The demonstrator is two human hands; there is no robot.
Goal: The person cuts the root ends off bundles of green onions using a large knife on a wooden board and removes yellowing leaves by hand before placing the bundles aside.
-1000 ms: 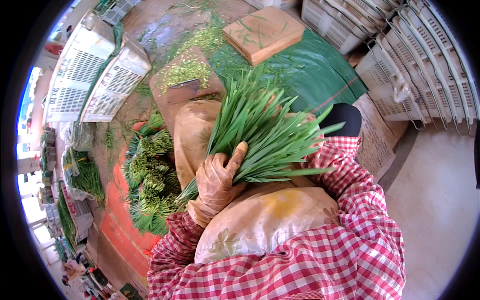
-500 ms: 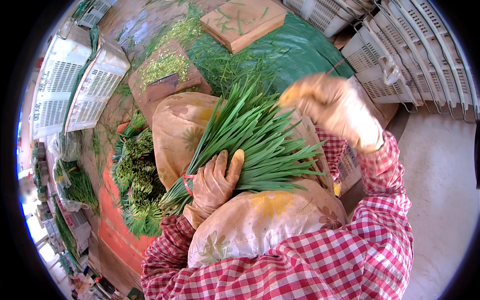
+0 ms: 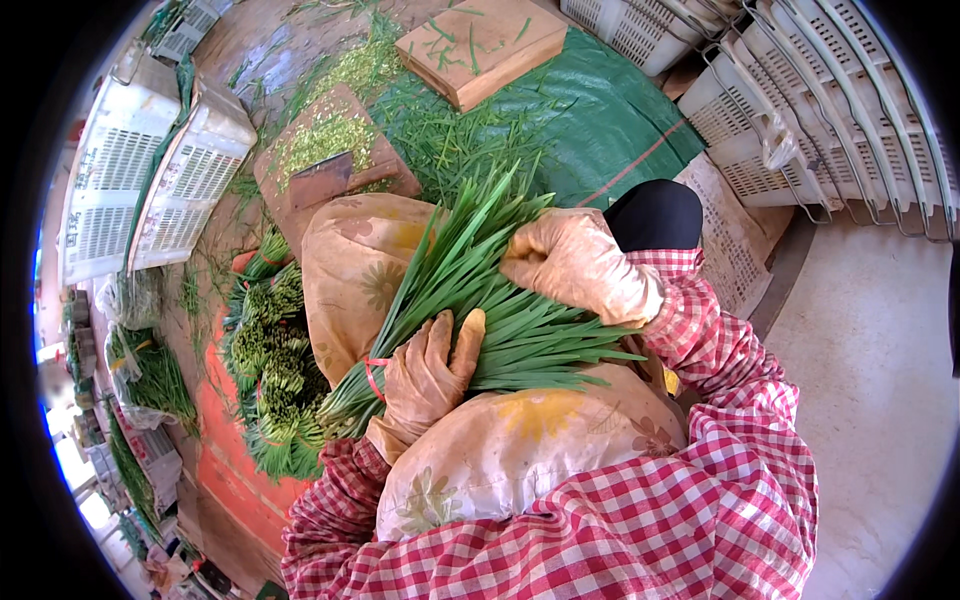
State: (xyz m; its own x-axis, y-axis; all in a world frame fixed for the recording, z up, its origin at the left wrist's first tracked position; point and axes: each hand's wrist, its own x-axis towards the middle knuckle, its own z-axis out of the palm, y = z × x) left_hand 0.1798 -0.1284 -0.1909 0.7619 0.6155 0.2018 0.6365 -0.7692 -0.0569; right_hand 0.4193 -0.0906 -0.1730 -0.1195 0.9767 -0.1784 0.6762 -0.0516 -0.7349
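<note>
A large bunch of long flat green leaves, looking like garlic chives [image 3: 440, 280], lies across my lap over a flower-printed apron [image 3: 520, 420]. A red band [image 3: 373, 378] is round its stem end at the lower left. My left hand [image 3: 425, 375], in a stained pale glove, presses on the bunch just right of the band and holds it there. My right hand [image 3: 575, 262], gloved alike, is curled closed over the upper leaves; its fingertips sink among them, partly hidden. Left of my knee, several tied bunches [image 3: 275, 350] stand with their cut ends up.
Ahead lie a wooden block [image 3: 480, 45] and a board with chopped bits and a cleaver [image 3: 322, 180]. Loose leaves [image 3: 460, 140] cover part of a green tarp [image 3: 620, 110]. White plastic crates stand at left [image 3: 190, 170] and, stacked, at right [image 3: 800, 110].
My right hand has come down and left from above the leaf tips and closed onto the leaves. My left hand stays on the bunch.
</note>
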